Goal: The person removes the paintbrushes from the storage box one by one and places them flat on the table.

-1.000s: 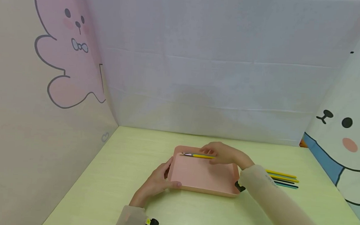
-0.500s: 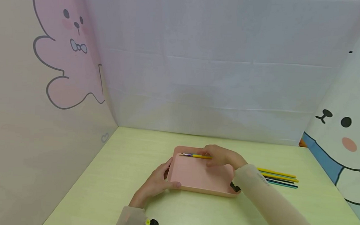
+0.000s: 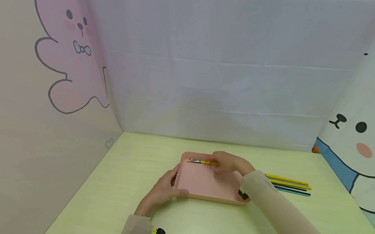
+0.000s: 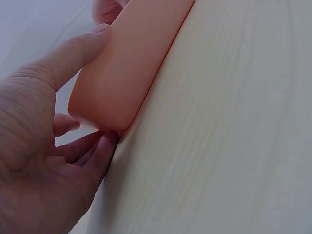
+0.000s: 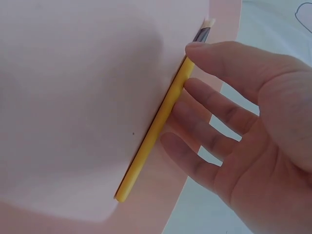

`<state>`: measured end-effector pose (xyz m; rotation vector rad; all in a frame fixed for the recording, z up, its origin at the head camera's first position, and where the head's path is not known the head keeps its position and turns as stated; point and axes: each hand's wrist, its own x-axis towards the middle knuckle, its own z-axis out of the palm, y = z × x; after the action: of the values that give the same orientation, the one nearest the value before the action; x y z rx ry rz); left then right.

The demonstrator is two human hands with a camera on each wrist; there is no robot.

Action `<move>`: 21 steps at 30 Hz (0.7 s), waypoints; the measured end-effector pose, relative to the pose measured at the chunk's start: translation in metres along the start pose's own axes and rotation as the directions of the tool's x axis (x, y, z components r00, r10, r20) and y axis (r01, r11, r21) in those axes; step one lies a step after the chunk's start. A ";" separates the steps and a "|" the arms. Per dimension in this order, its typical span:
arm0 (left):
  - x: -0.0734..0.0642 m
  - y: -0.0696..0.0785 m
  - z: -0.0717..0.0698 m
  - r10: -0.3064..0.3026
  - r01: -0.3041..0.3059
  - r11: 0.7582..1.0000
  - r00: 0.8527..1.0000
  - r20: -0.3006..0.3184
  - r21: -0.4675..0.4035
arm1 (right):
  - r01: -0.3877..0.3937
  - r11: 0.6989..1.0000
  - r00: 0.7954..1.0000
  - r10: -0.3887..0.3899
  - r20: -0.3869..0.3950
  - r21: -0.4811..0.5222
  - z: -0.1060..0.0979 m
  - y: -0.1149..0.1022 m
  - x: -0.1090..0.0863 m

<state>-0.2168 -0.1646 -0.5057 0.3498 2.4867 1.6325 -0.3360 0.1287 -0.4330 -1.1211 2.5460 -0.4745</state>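
Note:
A shallow pink tray lies on the table. My left hand holds its near left corner, the thumb on the front wall and the fingers at the left side; the left wrist view shows this tray wall close up. Inside the tray, along its far wall, lies a yellow paintbrush with its bristles toward the left. My right hand is over it, thumb tip near the metal ferrule, fingers extended with their tips against the handle. A thin green strip shows behind the yellow handle in the head view.
Several more paintbrushes, yellow, dark and teal, lie on the table right of the tray, partly behind my right sleeve. A white cloth hangs behind the table, with printed cartoon panels at both sides.
My right hand has shifted a little left along the paintbrush and slightly lower. The brush, the tray and my left hand have stayed in place.

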 end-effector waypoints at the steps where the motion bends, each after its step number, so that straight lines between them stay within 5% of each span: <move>1: 0.000 -0.001 0.000 0.000 0.000 1.000 1.000 -0.001 0.002 | 0.000 1.000 1.000 0.000 -0.001 0.000 0.001 0.000 0.001; 21: 0.001 -0.003 0.001 -0.010 0.010 1.000 1.000 0.004 0.019 | -0.029 0.999 0.999 0.030 0.037 -0.039 0.008 -0.004 0.008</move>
<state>-0.2178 -0.1645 -0.5085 0.3419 2.4990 1.6036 -0.3351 0.1192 -0.4400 -1.0935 2.5463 -0.3947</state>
